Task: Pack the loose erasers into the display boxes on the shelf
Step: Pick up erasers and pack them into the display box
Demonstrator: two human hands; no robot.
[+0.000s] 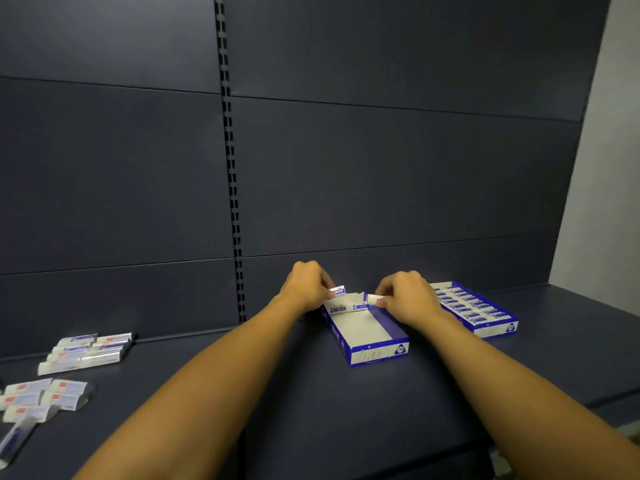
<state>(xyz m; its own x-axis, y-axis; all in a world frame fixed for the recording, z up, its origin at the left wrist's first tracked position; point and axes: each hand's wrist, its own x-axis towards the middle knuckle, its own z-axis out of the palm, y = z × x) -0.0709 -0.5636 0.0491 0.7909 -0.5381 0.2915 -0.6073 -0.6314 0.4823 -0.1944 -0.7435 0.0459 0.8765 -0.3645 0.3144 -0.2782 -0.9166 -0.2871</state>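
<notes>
**Q:** Where are you standing, and what lies before you?

**A:** Dark blue-grey shelving fills the view: a tall panelled back wall with a slotted upright, and one wide shelf (311, 393) at your arms' reach. Both your bare forearms stretch forward over it.

**Q:** What are your hands doing?

**A:** Your left hand (306, 284) has its fingers curled, pinching one small eraser (337, 291) in a white and blue wrapper just above the far end of the near display box (367, 336). Your right hand (407, 294) also has its fingers curled, pinching a second eraser (374, 299) at that same far end, close to the box's right wall. The two hands are near each other, not touching.

**Q:** And the box beneath your fingers?

**A:** It is a shallow blue and white carton, open on top. A few erasers sit in a row at its far end, directly under your fingers; the rest of its white floor shows bare toward you.

**Q:** What lies beyond your right fingers?

**A:** A second display box (485, 311), just past your right wrist, packed with rows of erasers.

**Q:** And off to the left?

**A:** Well apart from your left fingers, loose erasers (86, 349) lie in a cluster near the shelf's back, and more wrapped packets (41, 398) are scattered closer to you at the left edge; their print is too blurred to read.
</notes>
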